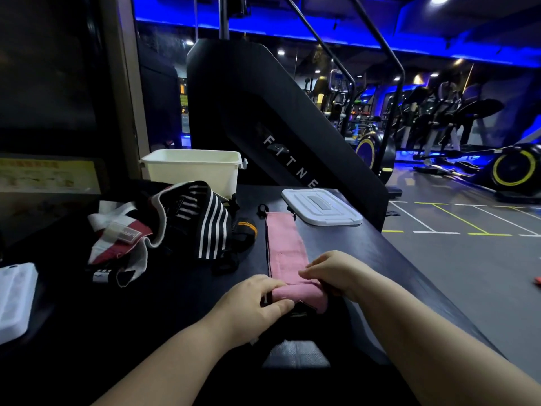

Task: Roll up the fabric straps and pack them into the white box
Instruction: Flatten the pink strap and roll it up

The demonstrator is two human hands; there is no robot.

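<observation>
Pink strap (pixel 285 244) lies flat on dark table (pixel 366 250), long axis running away from person toward white box (pixel 193 171) at far left. Near end already rolled; left hand (pixel 257 303) and right hand (pixel 330 272) pinch roll at each side, fingers curled over it. Unrolled length lies ahead of fingers, so rolling goes forward. Both hands equally near.

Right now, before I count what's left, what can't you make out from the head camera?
Head view only:
- white box interior: its near wall hides the floor, so I cannot tell whether any straps are packed.
- pink strap roll: left hand and right hand cover its ends.
- strap pile: overlapping and dim, so the count is unclear.
- white object: cut off by the left edge.
</observation>
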